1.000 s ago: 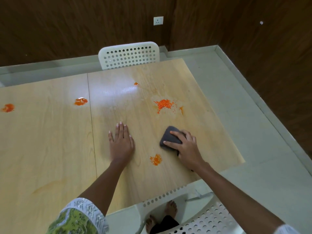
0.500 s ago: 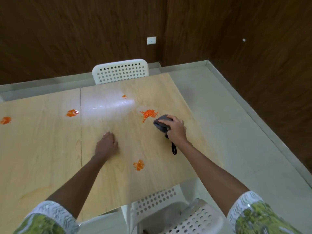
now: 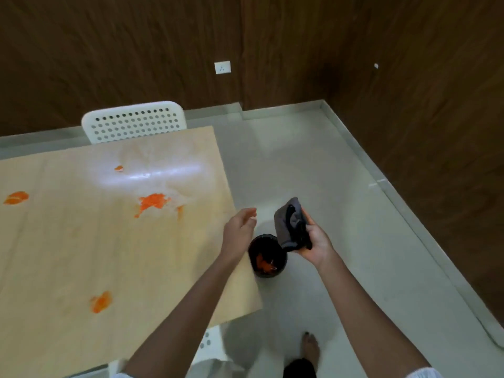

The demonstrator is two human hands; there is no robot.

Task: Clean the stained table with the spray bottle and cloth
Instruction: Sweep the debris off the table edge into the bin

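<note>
Right grip clamped on dark grey cloth, held bunched just above black bin on the floor. Left grip apart, fingers relaxed, holding nothing, beside the bin at the near corner of the surface. Orange scraps inside the bin. Beyond the bin, across the surface: several orange stains, largest farther off. White chair well beyond the bin at the surface's far edge.

Crumpled dark-grey cloth beside orange-stained wooden table.
</note>
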